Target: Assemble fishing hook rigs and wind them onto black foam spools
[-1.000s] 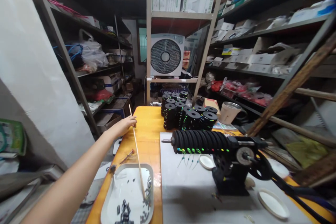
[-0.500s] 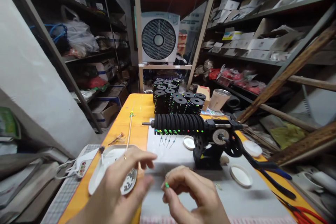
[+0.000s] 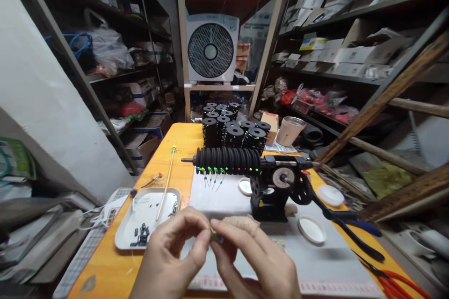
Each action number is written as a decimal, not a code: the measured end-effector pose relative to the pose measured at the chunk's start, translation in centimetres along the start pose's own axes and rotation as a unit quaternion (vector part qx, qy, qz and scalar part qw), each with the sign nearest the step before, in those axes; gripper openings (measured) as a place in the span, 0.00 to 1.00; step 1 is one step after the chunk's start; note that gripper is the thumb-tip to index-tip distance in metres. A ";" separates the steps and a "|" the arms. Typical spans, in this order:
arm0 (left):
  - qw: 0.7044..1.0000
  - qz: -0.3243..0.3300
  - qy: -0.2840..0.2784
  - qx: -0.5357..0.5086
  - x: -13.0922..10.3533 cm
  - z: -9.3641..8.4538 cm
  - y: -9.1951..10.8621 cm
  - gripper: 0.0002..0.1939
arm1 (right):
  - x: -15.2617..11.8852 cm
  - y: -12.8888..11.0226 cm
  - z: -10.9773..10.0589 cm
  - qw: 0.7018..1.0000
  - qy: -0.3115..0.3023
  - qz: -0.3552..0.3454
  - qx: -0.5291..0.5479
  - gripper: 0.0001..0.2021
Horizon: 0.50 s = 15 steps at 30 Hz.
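Low in the view, my left hand [image 3: 178,247] and my right hand [image 3: 250,254] meet fingertip to fingertip, both closed round a small green piece [image 3: 216,237]. The piece is mostly hidden by the fingers. Beyond them a black winding device [image 3: 273,205] carries a row of black ringed spools [image 3: 228,159] on its shaft, with coloured beads and several short dangling threads along the lower side. A white tray [image 3: 121,236] with small black parts lies left of my left hand, with a thin stick [image 3: 164,191] across its rim.
Behind the device stand black spools [image 3: 233,135], a box [image 3: 270,126] and a cup [image 3: 290,131]. White lids [image 3: 312,230] lie at the right, near black-and-blue pliers [image 3: 354,229] and red-handled scissors [image 3: 396,285]. A beige cloth [image 3: 242,224] lies behind my right hand.
My left hand has moved right and closed its fingertips at the green piece held by my right hand. The tray's black parts now show. The view has shifted slightly.
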State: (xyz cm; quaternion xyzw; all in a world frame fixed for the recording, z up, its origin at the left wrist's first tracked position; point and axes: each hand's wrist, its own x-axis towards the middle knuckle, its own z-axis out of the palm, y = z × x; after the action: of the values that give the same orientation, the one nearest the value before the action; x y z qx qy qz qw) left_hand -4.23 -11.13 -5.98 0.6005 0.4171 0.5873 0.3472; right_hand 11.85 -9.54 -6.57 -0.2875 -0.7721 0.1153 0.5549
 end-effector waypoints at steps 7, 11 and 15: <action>0.992 0.039 -0.043 0.115 0.4 0.4 0.8 0.04 | 0.3 0.3 -0.6 1.000 0.020 0.015 -0.003 0.11; 0.970 0.122 -0.057 0.205 0.9 0.1 1.4 0.07 | 0.4 0.3 -1.1 0.995 -0.010 0.084 0.051 0.09; 0.980 0.100 -0.030 0.169 0.8 0.7 1.5 0.10 | 0.3 0.2 -1.2 0.991 0.003 0.111 0.071 0.09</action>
State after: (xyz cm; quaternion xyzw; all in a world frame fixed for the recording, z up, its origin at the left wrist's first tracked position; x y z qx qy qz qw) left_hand -3.45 -10.99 -4.29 0.7069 0.4376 0.5213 0.1925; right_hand 12.94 -9.35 -6.02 -0.3311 -0.7238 0.2300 0.5600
